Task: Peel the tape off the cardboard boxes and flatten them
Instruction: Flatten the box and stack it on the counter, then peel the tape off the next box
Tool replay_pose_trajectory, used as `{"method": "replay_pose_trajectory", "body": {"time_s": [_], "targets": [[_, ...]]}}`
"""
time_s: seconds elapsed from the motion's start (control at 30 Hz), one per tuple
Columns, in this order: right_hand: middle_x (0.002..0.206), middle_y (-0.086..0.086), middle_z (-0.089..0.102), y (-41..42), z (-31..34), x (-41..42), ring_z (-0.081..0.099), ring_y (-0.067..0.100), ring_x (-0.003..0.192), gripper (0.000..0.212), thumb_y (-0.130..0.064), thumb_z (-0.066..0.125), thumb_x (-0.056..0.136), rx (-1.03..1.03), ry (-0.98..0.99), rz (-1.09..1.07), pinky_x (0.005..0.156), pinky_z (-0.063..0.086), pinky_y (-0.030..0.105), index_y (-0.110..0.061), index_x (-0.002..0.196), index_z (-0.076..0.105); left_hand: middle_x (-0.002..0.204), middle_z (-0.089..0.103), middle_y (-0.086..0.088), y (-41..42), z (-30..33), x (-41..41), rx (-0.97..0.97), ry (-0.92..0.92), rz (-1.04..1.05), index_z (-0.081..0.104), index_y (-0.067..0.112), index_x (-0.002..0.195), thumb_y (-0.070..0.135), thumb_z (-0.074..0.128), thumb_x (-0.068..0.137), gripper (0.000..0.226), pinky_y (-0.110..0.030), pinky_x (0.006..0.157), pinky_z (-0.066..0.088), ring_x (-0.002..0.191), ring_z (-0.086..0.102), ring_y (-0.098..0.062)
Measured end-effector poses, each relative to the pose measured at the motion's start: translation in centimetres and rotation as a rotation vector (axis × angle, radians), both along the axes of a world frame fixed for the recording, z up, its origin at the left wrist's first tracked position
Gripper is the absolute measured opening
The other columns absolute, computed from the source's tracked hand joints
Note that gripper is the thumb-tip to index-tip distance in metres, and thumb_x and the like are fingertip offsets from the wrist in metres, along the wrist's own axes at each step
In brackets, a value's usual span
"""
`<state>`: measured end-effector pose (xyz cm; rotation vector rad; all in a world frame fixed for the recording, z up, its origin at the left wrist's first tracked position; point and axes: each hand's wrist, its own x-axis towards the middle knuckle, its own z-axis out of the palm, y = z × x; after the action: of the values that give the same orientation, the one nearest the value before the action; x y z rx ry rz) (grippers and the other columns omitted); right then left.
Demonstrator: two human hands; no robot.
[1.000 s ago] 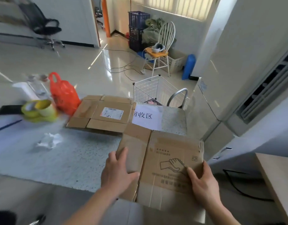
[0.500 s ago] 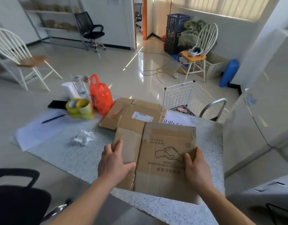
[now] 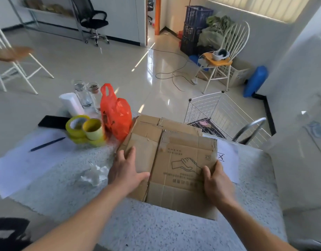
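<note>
Speckled grey stone, rough-grained and pale, makes the table [image 3: 156,230] nearest the person, and both bare forearms reach out over it. On it lies a flattened cardboard box [image 3: 181,171], brown corrugated board creased into panels, with a printed outline of cupped hands on the upper face and its near edge over the table's front edge. The left hand [image 3: 126,172] lies on the box's left panel, fingers spread and fairly straight, the thumb stretched toward the centre crease; it looks to be pressing the board flat rather than gripping it. The right hand [image 3: 216,183] clasps the right edge, thumb on top and fingers curled round the rim, likely to steady or slide the sheet. I would judge the hold is meant to square this box onto the stack beyond it.

Just to the left sits a crumpled white wad [image 3: 94,173], perhaps peeled tape or tissue; I cannot tell which. A white sheet of paper [image 3: 20,165] with a dark pen [image 3: 47,144] on it covers the left of the table. Partly under the held box lies a second flattened box [image 3: 156,126], same dull brown, its fluted edges showing. A printed white sheet [image 3: 228,160] peeks out on the right.

Further back stand glossy yellow tape rolls [image 3: 85,128], a crinkled orange plastic bag [image 3: 116,115], a white roll and clear glass jars [image 3: 85,95]. Beyond the table's far edge is a white wire basket [image 3: 219,107], then shiny tiled floor.
</note>
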<state>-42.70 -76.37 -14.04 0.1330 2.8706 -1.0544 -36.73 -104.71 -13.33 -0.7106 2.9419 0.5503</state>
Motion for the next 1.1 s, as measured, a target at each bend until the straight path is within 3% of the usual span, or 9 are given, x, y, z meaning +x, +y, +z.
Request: {"method": "replay_pose_trajectory", "body": {"time_s": [0.2, 0.27, 0.37, 0.43, 0.6, 0.7, 0.83, 0.97, 1.1], "targets": [[0.099, 0.008, 0.061, -4.6, -0.7, -7.1, 0.046, 0.022, 0.076, 0.027, -0.042, 0.054, 0.096, 0.037, 0.043, -0.055, 0.069, 0.035, 0.035, -0.021, 0.097, 0.037, 0.150, 0.018, -0.006, -4.7, 0.2, -8.6, 0.012, -0.001, -0.063, 0.014, 0.032, 0.154, 0.068, 0.071, 0.073, 0.106, -0.044, 0.105, 0.039, 0.137, 0.031, -0.034], [0.117, 0.016, 0.054, -5.7, -1.6, -8.6, 0.047, 0.027, 0.090, 0.041, -0.044, 0.062, 0.090, 0.078, -0.024, -0.042, 0.077, 0.041, 0.038, -0.019, 0.110, 0.036, 0.163, -0.002, -0.004, -5.0, -0.8, -10.7, 0.019, -0.068, -0.104, 0.011, 0.033, 0.157, 0.066, 0.067, 0.079, 0.101, -0.051, 0.115, 0.026, 0.147, 0.013, -0.038], [0.160, 0.020, 0.012, -6.9, -4.3, -8.1, 0.024, 0.037, 0.143, 0.085, -0.056, 0.058, 0.090, 0.304, -0.118, 0.114, 0.113, 0.034, 0.051, -0.021, 0.152, 0.011, 0.156, -0.040, 0.007, -3.9, -3.9, -11.7, 0.008, -0.189, -0.313, 0.000, 0.039, 0.157, 0.064, 0.061, 0.085, 0.098, -0.063, 0.117, -0.001, 0.147, -0.028, -0.033], [0.165, 0.012, -0.013, -7.6, -6.7, -6.8, -0.004, 0.034, 0.152, 0.085, -0.062, 0.043, 0.094, 0.454, -0.137, 0.267, 0.120, 0.020, 0.054, -0.027, 0.156, -0.004, 0.149, -0.049, 0.011, -2.8, -6.6, -11.3, 0.016, -0.273, -0.453, -0.004, 0.043, 0.156, 0.064, 0.058, 0.087, 0.095, -0.066, 0.115, -0.005, 0.142, -0.038, -0.031], [0.165, 0.008, -0.018, -7.4, -10.4, -5.4, -0.014, 0.034, 0.151, 0.079, -0.062, 0.031, 0.097, 0.547, -0.244, 0.403, 0.124, 0.008, 0.051, -0.029, 0.155, -0.011, 0.145, -0.049, 0.009, -1.9, -11.0, -10.8, -0.024, -0.483, -0.582, -0.013, 0.045, 0.153, 0.054, 0.061, 0.090, 0.097, -0.074, 0.112, -0.001, 0.140, -0.038, -0.038], [0.164, 0.005, -0.021, -7.0, -10.6, -5.6, -0.016, 0.032, 0.151, 0.082, -0.064, 0.034, 0.096, 0.561, -0.250, 0.418, 0.122, 0.004, 0.048, -0.032, 0.155, -0.013, 0.143, -0.053, 0.007, -2.0, -11.6, -10.9, -0.090, -0.490, -0.602, -0.019, 0.044, 0.151, 0.028, 0.065, 0.092, 0.104, -0.073, 0.112, 0.001, 0.140, -0.039, -0.040], [0.166, 0.003, -0.012, -6.2, -9.6, -5.9, -0.011, 0.028, 0.152, 0.080, -0.056, 0.048, 0.094, 0.469, -0.258, 0.480, 0.120, 0.003, 0.044, -0.029, 0.157, 0.006, 0.153, -0.043, 0.008, -2.1, -10.5, -11.3, -0.154, -0.475, -0.608, -0.011, 0.043, 0.154, 0.006, 0.060, 0.093, 0.101, -0.072, 0.115, 0.007, 0.145, -0.031, -0.039], [0.162, 0.004, 0.016, -4.0, -7.4, -4.6, 0.016, 0.029, 0.148, 0.052, -0.039, 0.049, 0.092, 0.327, -0.157, 0.382, 0.114, 0.035, 0.048, -0.023, 0.140, 0.039, 0.161, -0.030, 0.005, 0.4, -7.9, -11.5, -0.183, -0.444, -0.612, -0.003, 0.034, 0.157, 0.043, 0.075, 0.084, 0.107, -0.066, 0.116, 0.011, 0.150, -0.021, -0.035], [0.164, 0.002, 0.021, 0.3, -5.2, -1.4, 0.016, 0.023, 0.152, 0.053, -0.035, 0.045, 0.100, 0.226, -0.112, 0.178, 0.117, 0.028, 0.043, -0.021, 0.150, 0.036, 0.166, -0.012, 0.003, 7.0, -4.8, -10.0, -0.166, -0.244, -0.696, 0.008, 0.029, 0.158, 0.066, 0.062, 0.084, 0.098, -0.059, 0.120, 0.011, 0.153, -0.009, -0.028]]}}
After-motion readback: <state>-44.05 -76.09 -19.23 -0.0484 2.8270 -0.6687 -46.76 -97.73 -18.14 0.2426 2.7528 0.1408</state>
